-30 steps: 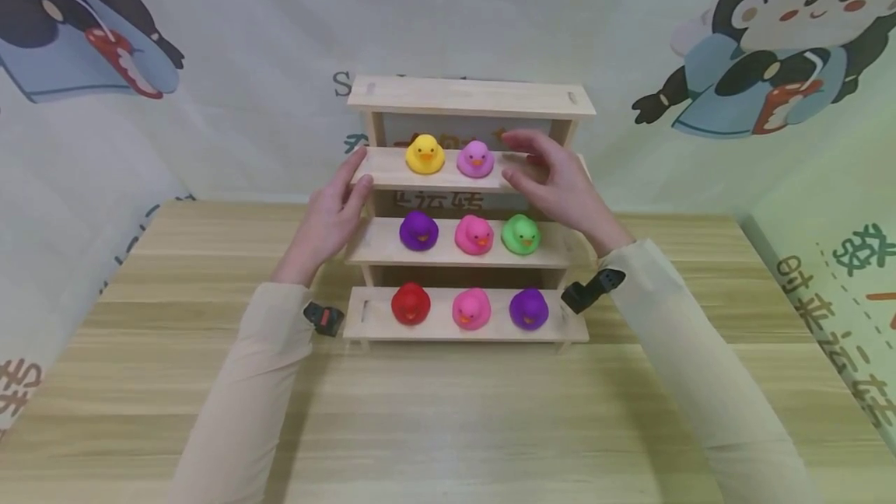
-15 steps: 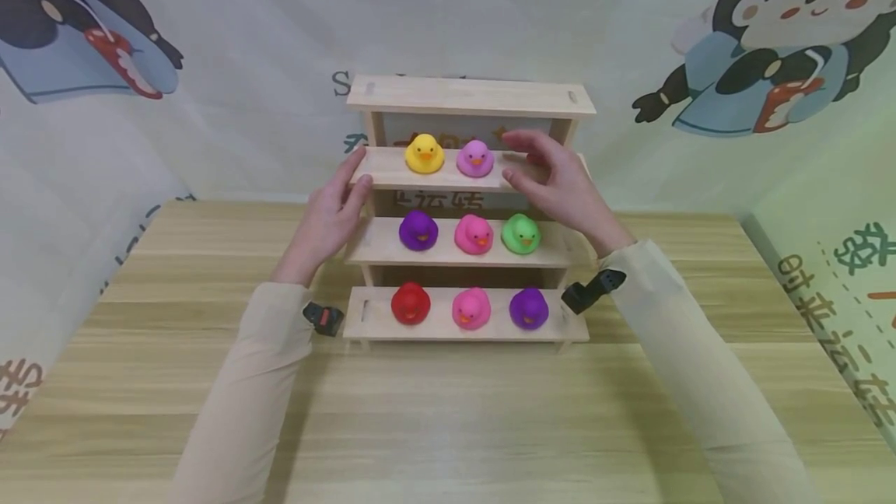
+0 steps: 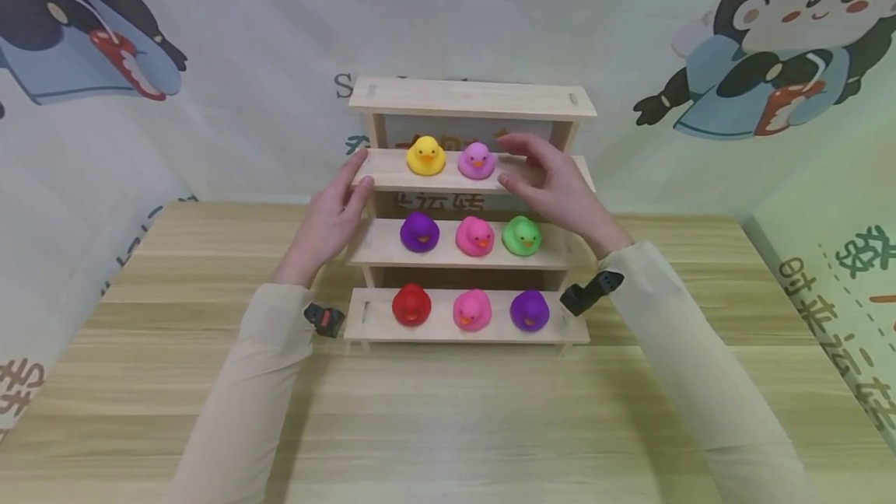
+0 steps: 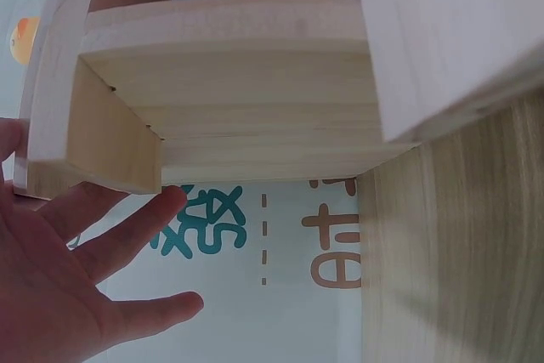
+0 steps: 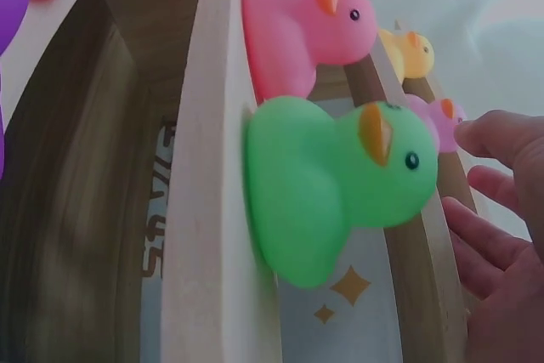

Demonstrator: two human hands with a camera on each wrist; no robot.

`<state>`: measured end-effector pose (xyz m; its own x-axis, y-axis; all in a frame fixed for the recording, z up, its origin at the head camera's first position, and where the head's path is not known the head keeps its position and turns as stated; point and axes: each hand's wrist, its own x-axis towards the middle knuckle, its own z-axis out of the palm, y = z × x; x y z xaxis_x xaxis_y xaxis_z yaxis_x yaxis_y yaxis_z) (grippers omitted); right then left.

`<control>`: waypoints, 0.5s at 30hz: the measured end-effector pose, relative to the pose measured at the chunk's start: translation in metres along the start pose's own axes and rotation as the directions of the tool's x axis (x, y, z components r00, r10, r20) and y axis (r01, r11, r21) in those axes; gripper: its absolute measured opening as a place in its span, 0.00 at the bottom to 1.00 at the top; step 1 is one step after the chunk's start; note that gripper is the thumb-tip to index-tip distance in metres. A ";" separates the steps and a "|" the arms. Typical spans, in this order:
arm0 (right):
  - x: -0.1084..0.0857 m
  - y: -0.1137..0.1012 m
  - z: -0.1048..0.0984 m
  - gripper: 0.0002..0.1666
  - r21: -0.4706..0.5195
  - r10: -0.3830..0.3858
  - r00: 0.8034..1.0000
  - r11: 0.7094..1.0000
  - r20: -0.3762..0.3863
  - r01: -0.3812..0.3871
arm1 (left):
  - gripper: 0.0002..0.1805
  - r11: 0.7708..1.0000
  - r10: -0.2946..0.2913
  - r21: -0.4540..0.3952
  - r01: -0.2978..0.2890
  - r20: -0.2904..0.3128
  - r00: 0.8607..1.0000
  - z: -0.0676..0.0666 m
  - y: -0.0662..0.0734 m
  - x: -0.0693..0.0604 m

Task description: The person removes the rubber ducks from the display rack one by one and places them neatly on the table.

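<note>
A tiered wooden shelf (image 3: 472, 99) stands on the table. My left hand (image 3: 329, 216) grips the left end of its second board from the top, thumb at the front corner, index finger behind; the other fingers spread in the left wrist view. On that board sit a yellow duck (image 3: 425, 156) and a mauve duck (image 3: 476, 161). My right hand (image 3: 560, 185) is just right of the mauve duck, thumb and fingers parted, holding nothing. In the right wrist view, its fingertips appear close to the mauve duck (image 5: 445, 125); contact is unclear.
Below, one board carries purple (image 3: 420, 232), pink (image 3: 474, 236) and green (image 3: 522, 236) ducks. The lowest has red (image 3: 411, 306), pink (image 3: 472, 310) and purple (image 3: 530, 311) ducks. A printed cloth (image 3: 266, 99) hangs behind the wooden table (image 3: 448, 426).
My right hand has shifted slightly left, closer to the mauve duck. My left hand keeps its place on the shelf, and the ducks stay where they were on the boards.
</note>
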<state>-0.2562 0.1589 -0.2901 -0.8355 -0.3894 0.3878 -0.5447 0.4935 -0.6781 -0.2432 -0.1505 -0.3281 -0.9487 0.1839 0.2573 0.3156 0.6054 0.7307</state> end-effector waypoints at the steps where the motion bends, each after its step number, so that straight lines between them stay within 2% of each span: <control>1: 0.001 0.000 0.001 0.28 -0.008 -0.009 1.000 1.000 0.007 0.009 | 0.31 1.000 -0.002 0.000 0.002 0.001 1.000 0.000 0.000 0.000; 8: 0.006 -0.006 0.008 0.32 -0.058 -0.044 0.999 0.997 0.013 0.045 | 0.31 1.000 0.012 -0.011 -0.012 0.001 1.000 -0.001 0.001 0.000; 12: 0.009 -0.009 0.013 0.31 -0.056 -0.063 0.998 0.996 -0.009 0.062 | 0.31 1.000 0.023 -0.015 -0.023 -0.001 1.000 0.000 0.000 0.000; 15: 0.014 -0.012 0.017 0.29 -0.040 -0.046 0.999 0.998 -0.019 0.046 | 0.31 1.000 0.022 -0.016 -0.022 0.000 1.000 0.000 -0.001 0.000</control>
<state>-0.2597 0.1341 -0.2876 -0.8106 -0.3967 0.4307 -0.5846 0.5061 -0.6341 -0.2440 -0.1510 -0.3290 -0.9415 0.1974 0.2733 0.3367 0.5885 0.7350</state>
